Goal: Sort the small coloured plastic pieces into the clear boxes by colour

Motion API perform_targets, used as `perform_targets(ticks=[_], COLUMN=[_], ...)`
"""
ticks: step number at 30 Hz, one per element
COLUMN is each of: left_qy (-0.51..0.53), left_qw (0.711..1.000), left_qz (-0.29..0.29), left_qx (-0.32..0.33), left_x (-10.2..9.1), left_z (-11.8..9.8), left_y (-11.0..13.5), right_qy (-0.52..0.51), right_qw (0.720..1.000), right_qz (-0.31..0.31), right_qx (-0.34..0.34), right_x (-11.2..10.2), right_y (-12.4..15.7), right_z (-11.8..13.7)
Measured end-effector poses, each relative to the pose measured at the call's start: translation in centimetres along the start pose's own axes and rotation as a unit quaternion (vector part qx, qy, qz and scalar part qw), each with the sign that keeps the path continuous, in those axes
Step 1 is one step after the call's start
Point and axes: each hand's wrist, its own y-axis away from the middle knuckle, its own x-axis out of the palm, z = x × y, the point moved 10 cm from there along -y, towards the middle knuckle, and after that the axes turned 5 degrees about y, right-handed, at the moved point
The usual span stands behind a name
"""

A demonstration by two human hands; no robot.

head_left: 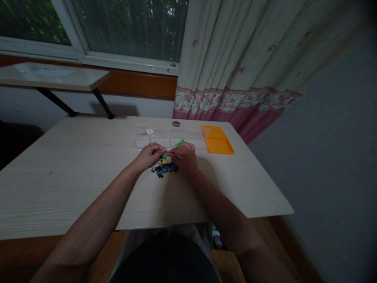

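Note:
A small pile of plastic pieces (164, 169) in brown, blue, yellow, white and green lies on the table between my hands. My left hand (150, 154) rests at the pile's upper left, its fingers curled together in a pinch. From the right, my right hand (187, 155) bends over the pile with its fingers closed and pointing towards the left fingertips. Whatever sits between the fingers is too small to make out. Just beyond my right hand, green pieces (180, 142) show at a clear divided box (160, 138).
An orange lid or tray (219, 140) lies at the clear box's right end. Behind the box is a round dark spot (176, 124) on the pale wooden table (88, 177). A raised shelf (55, 75) stands at the back left. A curtain (218, 78) hangs behind the table.

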Motion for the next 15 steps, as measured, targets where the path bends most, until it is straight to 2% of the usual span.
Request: perform_targets(ticks=[4,8,11,15], left_qy=[-0.037,-0.059,-0.058,-0.068], left_qw=[0.998,0.997,0.998,0.997], left_qz=[-0.039,-0.038,-0.019,-0.006], left_qx=[0.018,0.027,0.029,0.03], left_x=[-1.0,-1.1,-0.8,-0.6], left_z=[-0.2,-0.1,-0.2,-0.4], left_y=[-0.1,-0.1,0.0,0.1], right_qy=[0.036,0.067,0.083,0.096], right_qw=[0.99,0.978,0.975,0.978], right_qz=[-0.089,-0.096,-0.088,-0.079], right_qx=[0.106,0.174,0.187,0.17], right_x=[-1.4,-1.2,-0.7,-0.1], right_y=[0.0,0.0,0.0,-0.1], right_z=[-4.8,-8.5,-9.3,-8.8])
